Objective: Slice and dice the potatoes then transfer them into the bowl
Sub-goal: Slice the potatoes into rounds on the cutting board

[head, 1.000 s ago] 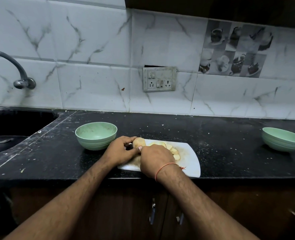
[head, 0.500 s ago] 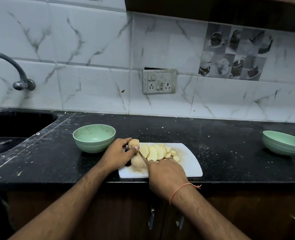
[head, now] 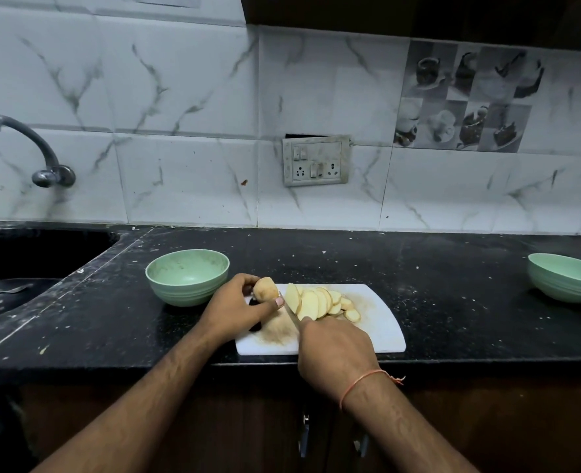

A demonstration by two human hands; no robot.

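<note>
Slicing stage, dicing not begun. Your left hand (head: 238,307) grips the potato (head: 265,290) stub at the left end of the board (head: 381,331), fingers curled over it and thumb tucked at its cut face, probably to pin it and keep fingertips back from the blade. Your right hand (head: 335,349) is closed round the knife (head: 291,314) handle at the board's near edge; the handle is hidden, only a thin stretch of blade shows, running up from the knuckles toward the stub. The blade sits between stub and slices (head: 316,303), so each cut falls away to the right. Slices lean in a fanned row from board centre toward its right, the smaller ones farthest right. The bowl (head: 187,276) sits just left of the board on the desk (head: 418,268), touching nothing, no pieces in it that I can see; close placement likely suits a short transfer. A second bowl (head: 567,281) stands well right of the board. A brown smear stains the board's near-left part.

Versus half a second ago: right hand has drawn back slightly toward you, blade more exposed; stub looks about the same, row of slices unchanged in layout. Versus a second ago: then your hands were bunched together over the stub and hid most slices; now they're apart and the fan shows fully.
</note>
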